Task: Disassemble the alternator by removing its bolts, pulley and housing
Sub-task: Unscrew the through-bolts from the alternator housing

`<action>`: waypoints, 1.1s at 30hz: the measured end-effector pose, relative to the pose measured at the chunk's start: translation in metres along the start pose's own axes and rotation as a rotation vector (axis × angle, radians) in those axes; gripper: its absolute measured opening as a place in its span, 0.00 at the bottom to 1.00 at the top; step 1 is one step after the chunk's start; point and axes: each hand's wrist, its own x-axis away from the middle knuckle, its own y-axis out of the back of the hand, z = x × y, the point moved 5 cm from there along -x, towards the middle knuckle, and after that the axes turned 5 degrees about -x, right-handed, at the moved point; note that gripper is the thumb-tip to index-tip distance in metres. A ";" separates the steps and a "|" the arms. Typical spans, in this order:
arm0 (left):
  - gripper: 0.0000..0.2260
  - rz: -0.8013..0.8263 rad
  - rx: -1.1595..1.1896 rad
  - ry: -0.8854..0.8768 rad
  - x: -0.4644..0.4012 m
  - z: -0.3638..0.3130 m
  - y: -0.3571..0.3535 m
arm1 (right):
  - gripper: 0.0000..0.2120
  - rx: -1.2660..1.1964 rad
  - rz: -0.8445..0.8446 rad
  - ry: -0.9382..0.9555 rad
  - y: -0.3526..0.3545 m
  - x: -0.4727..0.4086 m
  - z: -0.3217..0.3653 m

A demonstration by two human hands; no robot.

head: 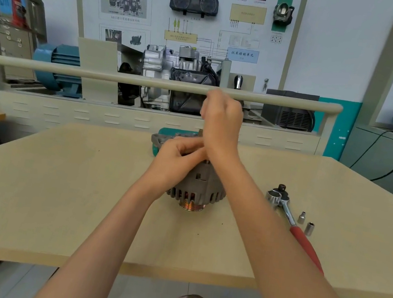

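The grey alternator stands on the wooden table, its ribbed pulley facing me at the lower front. My left hand grips the top of the alternator's housing with curled fingers. My right hand is raised above the alternator with its back toward me. Its fingers are curled at the top, and whatever sits between them is hidden and blurred. The two wrists cross just over the housing.
A ratchet wrench with a red handle lies to the right of the alternator, with two small sockets beside it. A teal object sits behind the alternator. A rail and a training bench with a gearbox stand beyond the table's far edge.
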 end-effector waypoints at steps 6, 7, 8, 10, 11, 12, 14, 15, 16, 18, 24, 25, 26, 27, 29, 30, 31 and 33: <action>0.09 0.008 0.051 0.052 -0.003 0.009 0.002 | 0.30 -0.700 0.177 -0.312 0.002 -0.014 -0.015; 0.08 0.001 0.055 0.060 -0.003 0.009 0.003 | 0.30 -0.669 0.155 -0.291 0.003 -0.013 -0.015; 0.08 -0.013 0.054 0.062 -0.003 0.008 0.003 | 0.29 -0.592 0.123 -0.246 0.004 -0.011 -0.014; 0.08 -0.016 0.042 0.048 -0.002 0.008 0.003 | 0.23 -0.312 0.051 -0.098 0.005 -0.002 -0.011; 0.11 -0.015 0.033 0.038 -0.001 0.006 0.003 | 0.19 -0.111 0.015 0.021 0.004 0.005 -0.007; 0.17 -0.030 0.017 0.042 -0.001 0.007 0.005 | 0.14 0.118 -0.029 0.168 0.003 0.011 -0.002; 0.21 -0.073 -0.013 0.082 -0.001 0.011 0.008 | 0.06 0.619 -0.114 0.373 -0.004 0.022 0.005; 0.20 -0.082 -0.025 0.093 -0.001 0.012 0.009 | 0.06 0.809 -0.140 0.394 -0.008 0.025 0.005; 0.19 -0.087 -0.032 0.096 -0.001 0.012 0.009 | 0.07 0.905 -0.152 0.382 -0.010 0.026 0.003; 0.22 -0.072 -0.039 0.087 -0.001 0.010 0.007 | 0.07 0.830 -0.176 0.327 -0.008 0.023 0.003; 0.10 -0.001 0.034 0.037 -0.002 0.004 0.001 | 0.24 -0.173 -0.030 -0.127 0.002 -0.006 -0.006; 0.09 0.000 0.040 0.035 -0.003 0.006 0.001 | 0.26 -0.345 0.026 -0.212 0.001 -0.010 -0.011; 0.09 0.002 0.046 0.033 -0.003 0.006 0.002 | 0.27 -0.509 0.099 -0.285 -0.001 -0.013 -0.013; 0.09 0.005 0.055 0.034 -0.003 0.007 0.002 | 0.29 -0.634 0.171 -0.341 -0.002 -0.013 -0.014; 0.09 0.007 0.065 0.038 -0.003 0.005 0.003 | 0.31 -0.675 0.226 -0.356 -0.005 -0.013 -0.015; 0.08 0.000 0.062 0.040 -0.002 0.003 0.003 | 0.31 -0.613 0.207 -0.315 -0.005 -0.012 -0.014; 0.09 -0.002 0.052 0.034 -0.001 0.002 0.004 | 0.30 -0.532 0.162 -0.256 -0.004 -0.009 -0.013; 0.14 0.001 0.028 0.020 0.000 0.001 0.004 | 0.26 -0.317 0.050 -0.087 -0.003 -0.001 -0.010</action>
